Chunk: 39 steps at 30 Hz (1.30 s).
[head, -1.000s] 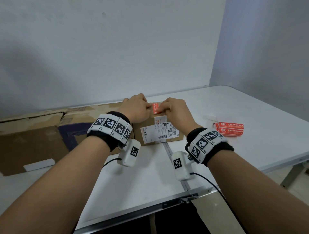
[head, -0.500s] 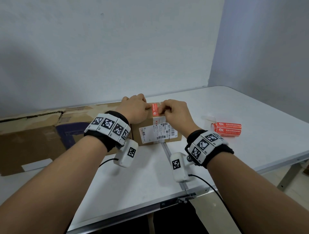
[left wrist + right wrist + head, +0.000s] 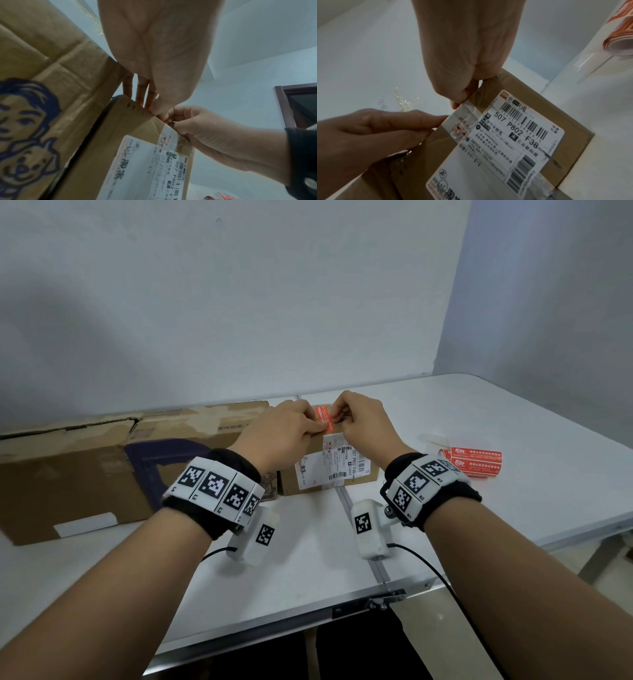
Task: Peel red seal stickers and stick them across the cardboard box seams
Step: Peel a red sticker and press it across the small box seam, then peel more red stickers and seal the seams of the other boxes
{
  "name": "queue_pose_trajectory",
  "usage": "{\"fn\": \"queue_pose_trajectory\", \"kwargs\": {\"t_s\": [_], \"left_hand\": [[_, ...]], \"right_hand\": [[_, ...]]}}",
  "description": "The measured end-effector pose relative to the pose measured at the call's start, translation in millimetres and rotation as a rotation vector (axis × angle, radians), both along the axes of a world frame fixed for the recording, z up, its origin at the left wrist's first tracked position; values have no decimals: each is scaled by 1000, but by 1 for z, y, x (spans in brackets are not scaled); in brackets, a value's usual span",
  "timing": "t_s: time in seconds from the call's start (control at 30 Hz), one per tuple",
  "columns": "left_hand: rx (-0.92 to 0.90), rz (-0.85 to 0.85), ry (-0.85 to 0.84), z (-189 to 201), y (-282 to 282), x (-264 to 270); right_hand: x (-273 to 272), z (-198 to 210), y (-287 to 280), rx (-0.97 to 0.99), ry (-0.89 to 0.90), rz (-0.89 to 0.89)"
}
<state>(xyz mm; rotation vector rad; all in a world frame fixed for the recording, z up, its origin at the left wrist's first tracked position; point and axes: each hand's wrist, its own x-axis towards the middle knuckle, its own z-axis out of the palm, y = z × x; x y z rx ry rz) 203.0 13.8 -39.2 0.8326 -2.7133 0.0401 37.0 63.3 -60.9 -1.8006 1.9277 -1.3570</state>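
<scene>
Together, both hands [image 3: 363, 422] pinch sticker [image 3: 323, 416] at box [image 3: 363, 477] edge.

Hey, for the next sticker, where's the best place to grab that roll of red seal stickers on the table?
Probably grip the roll of red seal stickers across its red body, coming from above with the right hand, which is nearer. It lies flat on the table, right of the small box, with open tabletop around it.
</scene>
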Motion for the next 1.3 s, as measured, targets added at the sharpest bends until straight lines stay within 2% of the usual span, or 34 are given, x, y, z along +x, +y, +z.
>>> {"fn": "queue_pose_trajectory", "kwargs": {"t_s": [0.37, 0.57, 0.67, 0.77, 0.93, 1.03, 1.13, 1.2, 1.3], "left_hand": [[-73, -15, 85, -5, 9, 4], [-34, 0, 148, -3, 13, 7], [32, 69, 187, 3, 15, 5], [101, 146, 237, 10, 14, 0], [138, 195, 269, 22, 9, -13], [135, 187, 250, 30, 8, -28], [145, 133, 244, 38, 15, -52], [124, 85, 225, 42, 21, -71], [98, 26, 186, 44, 27, -101]], "right_hand": [[-1, -1, -4, -4, 19, -9], [0, 1, 0, -21, 61, -18], [-1, 1, 0, -24, 44, -17], [-3, 3, -1, -32, -89, 4], [-17, 14, 2, -109, -543, 46], [-32, 20, 8, -231, -703, -52], [-64, 16, 14, -283, -801, -231], [-92, 9, 23, -273, -787, -381], [-134, -5, 47, -172, -624, -604]]}}
